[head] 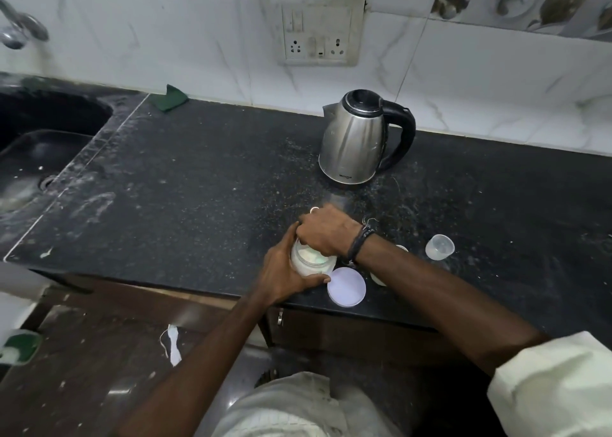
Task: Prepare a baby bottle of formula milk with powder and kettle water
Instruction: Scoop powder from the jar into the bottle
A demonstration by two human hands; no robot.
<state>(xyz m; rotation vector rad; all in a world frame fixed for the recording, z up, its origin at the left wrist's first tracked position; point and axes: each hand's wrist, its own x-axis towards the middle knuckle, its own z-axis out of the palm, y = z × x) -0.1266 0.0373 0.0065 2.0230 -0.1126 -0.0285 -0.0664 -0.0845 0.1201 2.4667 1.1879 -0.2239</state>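
The steel kettle (356, 138) carries a small brand mark, too blurred to read.

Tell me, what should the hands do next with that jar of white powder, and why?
Probably lift the right hand out of the powder jar, bringing a scoop of powder up. The left hand grips the jar to steady it, the lid already lies off beside it, and the right hand's fingers reach down into the open mouth. Whether it holds a scoop is hidden.
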